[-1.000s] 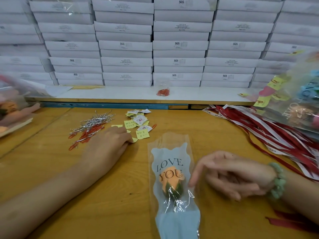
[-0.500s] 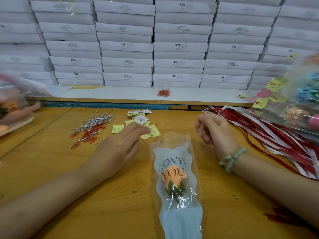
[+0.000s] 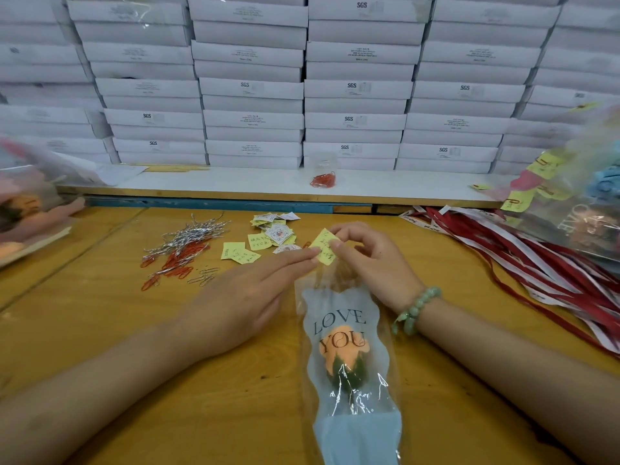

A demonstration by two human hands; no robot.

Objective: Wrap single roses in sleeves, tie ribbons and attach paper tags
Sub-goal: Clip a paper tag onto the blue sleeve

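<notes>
While a wall of stacked white boxes (image 3: pixel 355 88) is filling the whole background, the wooden counter (image 3: pixel 100 330) is carrying everything in front of it. A white shelf (image 3: pixel 235 182) is running between boxes and counter, with a small clear packet of red clips (image 3: pixel 322 180) sitting on it. At far right, red-and-white ribbons (image 3: pixel 553 276) are lying in a loose bundle, partly under a clear bag of roses (image 3: pixel 590 209).

The sleeve (image 3: pixel 352 424) is lying flat at centre front, open end pointing away from the person, printed "LOVE YOU". The orange rose (image 3: pixel 345 347) is sitting inside it, bloom behind the lettering.

Left hand (image 3: pixel 248 297) is lying low over the counter beside the sleeve, fingers straight and together, tips touching the lower edge of a yellow tag (image 3: pixel 322 245). No curl or grip is showing.

Right hand (image 3: pixel 372 263), wearing a green bead bracelet (image 3: pixel 416 308), is hovering over the sleeve's mouth. Thumb and forefinger are pinching the same tag at its right side, just above the sleeve's top edge.

Left of the hands, silver and red paper clips (image 3: pixel 181 256) are lying scattered near a small heap of loose tags (image 3: pixel 271 234).
</notes>
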